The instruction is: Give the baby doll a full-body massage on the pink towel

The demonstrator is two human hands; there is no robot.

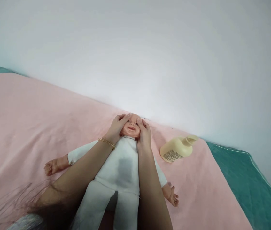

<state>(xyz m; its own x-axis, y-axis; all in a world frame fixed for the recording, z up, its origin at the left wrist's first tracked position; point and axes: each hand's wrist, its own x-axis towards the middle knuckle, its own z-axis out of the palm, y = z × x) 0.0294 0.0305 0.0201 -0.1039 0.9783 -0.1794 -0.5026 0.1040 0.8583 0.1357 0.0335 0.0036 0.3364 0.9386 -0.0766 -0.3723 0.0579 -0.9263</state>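
A baby doll [116,167] with a white cloth body lies on its back, its head [132,129] toward the wall. My left hand [119,126], with a gold chain bracelet [106,142] at the wrist, cups one side of the head. On the other side, my right hand [144,132] is curved against it. Both thumbs rest on the forehead; the fingers behind the head are partly hidden. The doll's arms stretch out to either side, partly covered by my forearms. A greyish patch [125,171] shows on its belly.
Right of the doll stands a pale yellow pump bottle [176,149] with printed text. A pink cloth [209,179] lies beneath everything, over a green cover [243,175] at the right. The white wall [135,57] rises directly behind the doll's head. Loose hair hangs at lower left.
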